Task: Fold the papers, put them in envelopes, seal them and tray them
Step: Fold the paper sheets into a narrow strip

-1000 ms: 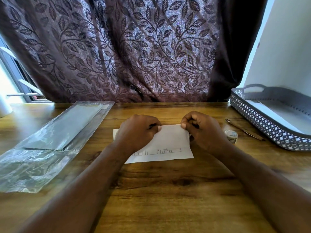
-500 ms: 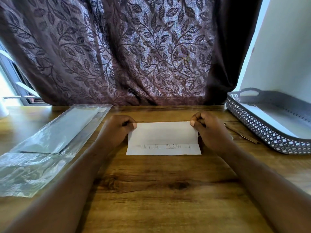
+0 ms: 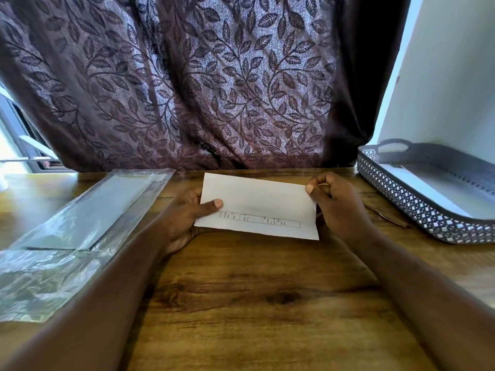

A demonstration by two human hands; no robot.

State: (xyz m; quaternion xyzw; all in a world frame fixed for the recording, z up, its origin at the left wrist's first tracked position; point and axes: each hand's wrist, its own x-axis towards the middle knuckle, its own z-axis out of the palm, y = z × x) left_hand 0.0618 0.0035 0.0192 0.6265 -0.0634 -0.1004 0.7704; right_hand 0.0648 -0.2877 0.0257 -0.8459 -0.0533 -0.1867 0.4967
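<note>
- The folded paper (image 3: 257, 202) is held just above the tabletop (image 3: 254, 295), near the middle of its far edge. It is tipped so that its face looks back at the person.
- Its long axis runs left to right, with the right end a little lower. A folded-over flap covers most of the face, and a strip of printed table shows below it along the near edge.
- The left hand (image 3: 182, 218) grips the paper's left end, with the thumb pressed on the front face and the fingers out of sight behind the sheet.
- The right hand (image 3: 340, 207) pinches the upper right corner between thumb and curled fingers.
- The step in hand looks like checking or finishing the fold, and the paper has not yet gone into an envelope.
- A clear plastic packet (image 3: 88, 215) lies along the left side of the tabletop, its long axis angled toward the far edge. If it holds the envelopes, which the glare leaves uncertain, the left hand is the nearer one to reach it while the right keeps the paper.
- The grey lattice tray (image 3: 415, 210) sits at the far right corner, nearer the right hand. Something flat and white lies inside it.
- A thin brown object (image 3: 391, 218) lies between the right hand and the tray.
</note>
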